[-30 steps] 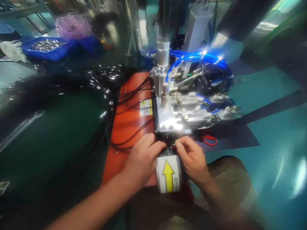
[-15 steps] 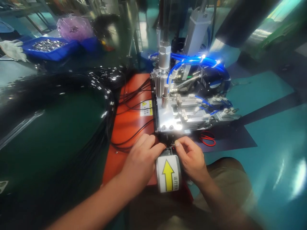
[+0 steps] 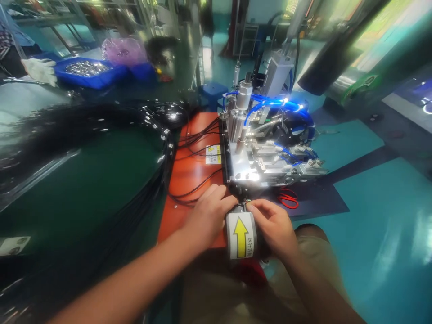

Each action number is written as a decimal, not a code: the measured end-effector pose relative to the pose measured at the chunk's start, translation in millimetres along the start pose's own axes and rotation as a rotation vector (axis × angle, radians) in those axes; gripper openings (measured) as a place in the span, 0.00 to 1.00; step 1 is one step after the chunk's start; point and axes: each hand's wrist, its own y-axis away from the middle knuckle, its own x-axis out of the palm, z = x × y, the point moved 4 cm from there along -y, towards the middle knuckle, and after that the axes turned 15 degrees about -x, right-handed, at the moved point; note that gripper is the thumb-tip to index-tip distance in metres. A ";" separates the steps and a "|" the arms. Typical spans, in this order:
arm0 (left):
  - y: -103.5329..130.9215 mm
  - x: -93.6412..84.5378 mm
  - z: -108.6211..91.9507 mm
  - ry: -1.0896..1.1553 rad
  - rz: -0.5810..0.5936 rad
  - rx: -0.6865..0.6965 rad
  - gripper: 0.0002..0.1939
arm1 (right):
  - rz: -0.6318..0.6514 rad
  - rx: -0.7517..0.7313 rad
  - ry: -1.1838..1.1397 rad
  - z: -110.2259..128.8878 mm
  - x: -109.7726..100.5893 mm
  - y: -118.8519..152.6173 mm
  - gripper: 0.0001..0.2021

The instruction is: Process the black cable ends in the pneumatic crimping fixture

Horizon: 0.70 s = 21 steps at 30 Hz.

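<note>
At the near edge of the silver machine (image 3: pixel 248 168), my left hand (image 3: pixel 212 211) is closed, its thumb and fingertips turned toward a small dark fixture (image 3: pixel 240 208). Black cables (image 3: pixel 185 198) run across the orange tabletop (image 3: pixel 194 175) and pass under that hand; whatever its fingers grip is hidden. My right hand (image 3: pixel 272 222) makes a pinch on the fixture's other side, beside small reddish and light bits too tiny to name. Just below both hands sits a rounded guard with a yellow arrow label (image 3: pixel 240 236).
Red-handled scissors (image 3: pixel 288 198) lie right of my right hand. Blue air hoses (image 3: pixel 270 102) arch over the machine. On the left is a large coil of black cable (image 3: pixel 162 157). Farther back are a blue bin (image 3: pixel 89 80) of metal parts, a pink bag (image 3: pixel 123 51) and a white glove (image 3: pixel 40 71).
The camera view has shifted, so the machine and both hands appear slightly farther right. Both hands stay at the same fixture, and my right fingertips have moved slightly closer in.
</note>
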 end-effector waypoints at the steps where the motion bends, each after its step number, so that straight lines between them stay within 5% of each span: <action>1: -0.1 0.4 0.3 0.000 -0.003 0.000 0.10 | 0.009 -0.009 0.014 0.4 -0.2 -0.2 0.14; 12: -1.8 4.4 1.3 -0.016 -0.046 0.034 0.09 | 0.084 -0.279 0.440 15.4 -5.3 -2.9 0.12; 21: -1.7 3.4 -0.4 -0.039 -0.046 0.031 0.09 | 0.093 -0.355 0.498 20.3 -3.5 -6.9 0.10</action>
